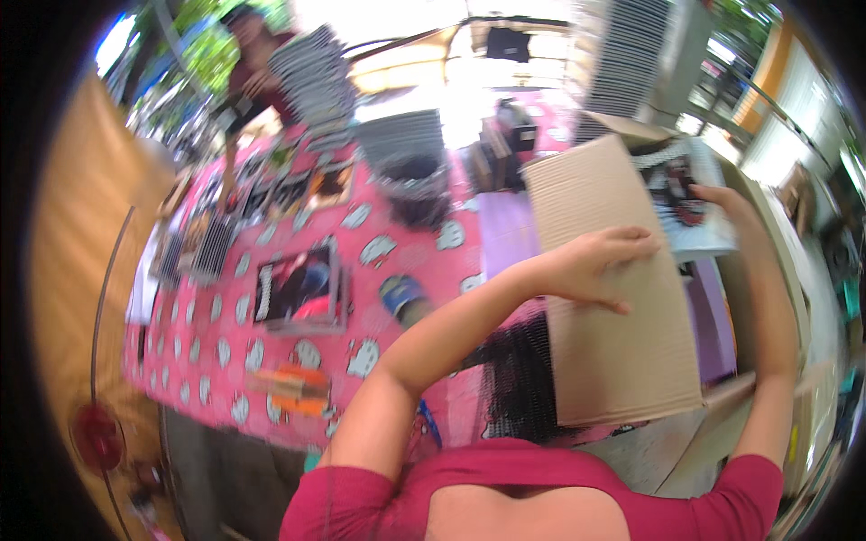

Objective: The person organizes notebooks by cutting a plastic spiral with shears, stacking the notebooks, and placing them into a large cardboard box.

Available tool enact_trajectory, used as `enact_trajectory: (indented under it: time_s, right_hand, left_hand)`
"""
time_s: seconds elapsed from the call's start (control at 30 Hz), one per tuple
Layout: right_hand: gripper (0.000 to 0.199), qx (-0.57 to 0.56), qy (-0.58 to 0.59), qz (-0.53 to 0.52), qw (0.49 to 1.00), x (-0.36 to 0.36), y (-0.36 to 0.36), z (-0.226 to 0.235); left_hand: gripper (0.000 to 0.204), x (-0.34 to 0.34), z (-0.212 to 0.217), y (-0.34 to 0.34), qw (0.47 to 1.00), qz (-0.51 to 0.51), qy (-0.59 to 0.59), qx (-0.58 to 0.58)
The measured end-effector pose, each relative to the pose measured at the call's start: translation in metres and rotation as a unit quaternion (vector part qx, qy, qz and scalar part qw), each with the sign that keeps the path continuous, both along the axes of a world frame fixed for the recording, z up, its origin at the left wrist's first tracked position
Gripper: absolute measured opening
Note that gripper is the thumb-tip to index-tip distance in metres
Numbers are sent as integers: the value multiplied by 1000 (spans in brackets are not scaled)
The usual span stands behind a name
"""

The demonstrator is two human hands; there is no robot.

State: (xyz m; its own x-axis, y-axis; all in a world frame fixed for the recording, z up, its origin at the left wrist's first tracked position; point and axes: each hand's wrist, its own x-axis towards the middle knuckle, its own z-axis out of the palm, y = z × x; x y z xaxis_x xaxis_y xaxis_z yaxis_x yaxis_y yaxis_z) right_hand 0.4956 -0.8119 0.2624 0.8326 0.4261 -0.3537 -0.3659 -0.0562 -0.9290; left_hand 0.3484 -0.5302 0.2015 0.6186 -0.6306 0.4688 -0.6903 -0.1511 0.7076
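A cardboard box (789, 261) stands open at the right, its wide flap (618, 352) folded out toward the table. Over the flap is my left hand (595, 266), fingers apart and holding nothing; whether it presses on the cardboard I cannot tell. My right hand (722, 200) grips the right edge of a light-blue notebook (713, 236) with a dark picture on its cover and what looks like a white spiral binding. The notebook is tilted at the box's opening. Below it, purple things (711, 320) show inside the box.
A pink patterned cloth (212, 361) covers the table. On it are a stack of dark-covered notebooks (298, 287), a blue roll or tape (401, 298), an orange item (298, 388) and a black-lined bin (410, 185). Tall notebook stacks (316, 77) rise behind; another person (257, 68) stands far left.
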Motion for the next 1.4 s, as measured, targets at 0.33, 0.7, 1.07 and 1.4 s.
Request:
enact_trajectory:
  time_s: [0.33, 0.7, 1.07, 1.4]
  right_hand:
    - [73, 140, -253, -178, 940, -74, 14, 142]
    - [62, 60, -93, 390, 914, -188, 340, -57]
    - [86, 190, -33, 492, 849, -243, 408, -210]
    - [80, 151, -42, 503, 850, -238, 400, -222]
  left_hand:
    - [112, -53, 57, 92, 839, 147, 270, -450]
    - [89, -216, -11, 172, 649, 547, 83, -523]
    - [95, -302, -155, 164, 642, 677, -69, -353]
    - [96, -298, -152, 167, 668, 645, -77, -362]
